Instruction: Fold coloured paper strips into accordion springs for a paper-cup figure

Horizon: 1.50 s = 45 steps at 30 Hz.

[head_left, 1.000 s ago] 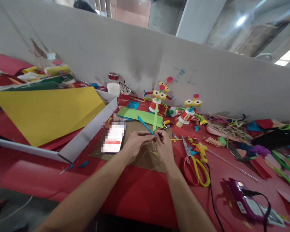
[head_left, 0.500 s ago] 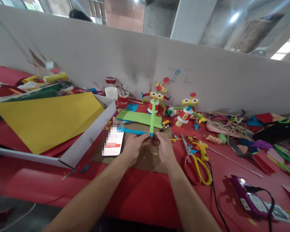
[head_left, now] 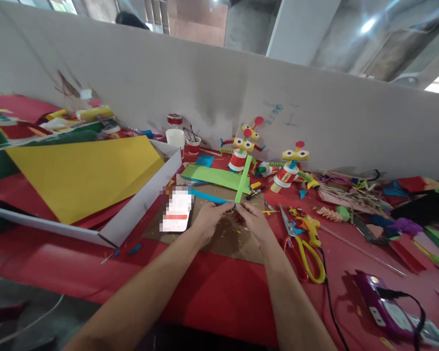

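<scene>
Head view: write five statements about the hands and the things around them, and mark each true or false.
1. The left hand and right hand meet where the blue strip and green strip come together. True.
2. The scissors lie left of the phone. False: they lie to its right, beyond the right hand.
3. The phone lies to the right of the white box. True.
4. The glue gun is blue. False: it is yellow.
5. Blue scraps lie in front of the white box. True.

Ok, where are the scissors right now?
In the head view, the scissors lie on the red table to the right of the right hand, beside the yellow glue gun.
</scene>
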Available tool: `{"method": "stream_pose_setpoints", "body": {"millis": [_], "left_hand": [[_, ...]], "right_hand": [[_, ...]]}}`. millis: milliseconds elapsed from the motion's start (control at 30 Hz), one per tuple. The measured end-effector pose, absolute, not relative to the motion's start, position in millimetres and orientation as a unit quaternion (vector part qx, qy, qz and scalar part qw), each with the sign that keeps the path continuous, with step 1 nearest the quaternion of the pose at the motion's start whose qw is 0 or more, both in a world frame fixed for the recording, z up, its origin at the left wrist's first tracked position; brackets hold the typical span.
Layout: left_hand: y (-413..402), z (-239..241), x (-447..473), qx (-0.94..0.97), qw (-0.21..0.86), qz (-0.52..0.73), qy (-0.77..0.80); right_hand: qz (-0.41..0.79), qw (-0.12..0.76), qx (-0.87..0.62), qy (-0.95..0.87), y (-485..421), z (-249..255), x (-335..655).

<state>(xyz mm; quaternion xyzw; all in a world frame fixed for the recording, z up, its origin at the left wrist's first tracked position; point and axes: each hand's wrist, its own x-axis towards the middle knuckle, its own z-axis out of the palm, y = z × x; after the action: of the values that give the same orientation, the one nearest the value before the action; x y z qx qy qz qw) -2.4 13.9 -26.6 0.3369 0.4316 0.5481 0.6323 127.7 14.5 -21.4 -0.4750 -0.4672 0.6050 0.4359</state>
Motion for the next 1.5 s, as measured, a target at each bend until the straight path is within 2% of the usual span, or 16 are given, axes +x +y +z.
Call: {"method": "stream_pose_setpoints", "body": {"millis": [100, 267, 733, 1033, 1267, 1500], "left_hand": [[15, -28, -3, 0.341, 0.639, 0.545, 0.422], [20, -28, -6, 0.324, 0.649, 0.542, 0.423], [14, -16, -6, 0.339, 0.68, 0.53, 0.377], [7, -8, -3, 0.327, 0.68, 0.552, 0.354], [2, -12, 9, 0.297, 0.698, 0.566, 0.323], [2, -17, 14, 0.212, 0.717, 0.58, 0.323]], "right_hand": [[0.598, 0.431, -0.475, -0.481, 14, -22, 128], [0.551, 0.471, -0.47, -0.504, 11, -22, 123], [0.382, 0.516, -0.516, -0.567, 6, -23, 118], [0.353, 0.572, -0.506, -0.541, -4, -25, 104], [0.422, 0.638, -0.482, -0.427, -8, -33, 91], [0.465, 0.666, -0.447, -0.375, -9, -39, 84]]}}
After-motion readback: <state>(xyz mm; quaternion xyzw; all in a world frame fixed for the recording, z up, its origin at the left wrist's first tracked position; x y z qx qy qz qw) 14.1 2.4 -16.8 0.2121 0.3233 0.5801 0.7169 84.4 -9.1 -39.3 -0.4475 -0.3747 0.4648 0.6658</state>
